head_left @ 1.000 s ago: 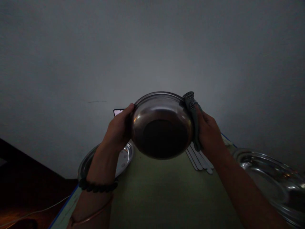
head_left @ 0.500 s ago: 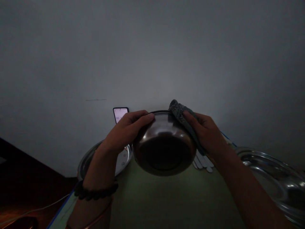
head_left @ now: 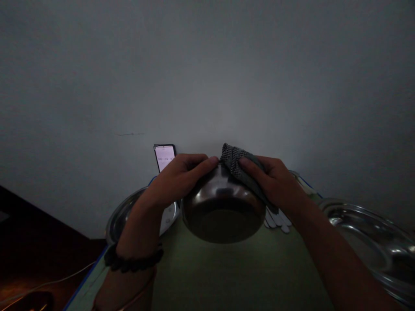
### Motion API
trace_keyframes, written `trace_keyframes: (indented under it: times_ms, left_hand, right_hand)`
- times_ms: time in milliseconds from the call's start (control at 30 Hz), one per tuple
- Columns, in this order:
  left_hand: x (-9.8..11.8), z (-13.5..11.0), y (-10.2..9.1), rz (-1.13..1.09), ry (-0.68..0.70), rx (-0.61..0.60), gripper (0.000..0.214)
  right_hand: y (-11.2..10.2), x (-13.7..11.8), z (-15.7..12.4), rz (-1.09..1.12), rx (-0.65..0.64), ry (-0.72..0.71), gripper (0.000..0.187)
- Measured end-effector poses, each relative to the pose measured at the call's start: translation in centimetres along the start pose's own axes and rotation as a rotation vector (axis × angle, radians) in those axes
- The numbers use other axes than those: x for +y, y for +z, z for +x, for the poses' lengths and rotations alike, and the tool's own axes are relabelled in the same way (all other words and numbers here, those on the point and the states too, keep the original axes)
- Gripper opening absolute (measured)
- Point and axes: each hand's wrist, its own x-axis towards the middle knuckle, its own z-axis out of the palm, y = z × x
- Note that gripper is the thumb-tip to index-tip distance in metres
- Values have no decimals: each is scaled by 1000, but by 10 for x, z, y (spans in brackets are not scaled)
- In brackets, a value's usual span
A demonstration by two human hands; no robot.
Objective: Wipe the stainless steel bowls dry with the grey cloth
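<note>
In the head view, a steel bowl (head_left: 223,211) sits between both hands over the middle of the green tabletop (head_left: 227,276). The left hand (head_left: 177,179) is clamped over the bowl's ten o'clock side, and the right hand (head_left: 275,181) presses a checked cloth (head_left: 235,162) against it at one o'clock. From the bowl, a lit phone (head_left: 164,156) stands at ten o'clock, a steel plate (head_left: 119,218) lies at nine and a steel tray (head_left: 366,233) at three.
</note>
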Motion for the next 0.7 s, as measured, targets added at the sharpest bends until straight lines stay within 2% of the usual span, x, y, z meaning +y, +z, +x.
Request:
trace_keyframes:
  times_ms: [333,567,700]
  left_hand:
    - [-2,0,6,-122,-34,27,32]
    - [-13,8,9,131,21,-57,34]
    - [-24,13,12,-59,-16,-35,35]
  right_hand:
    - [0,2,0,-15,1,-12,45]
    - [2,7,1,-159,-5,-7,46]
    - [3,10,3,-117,-22,-16,44]
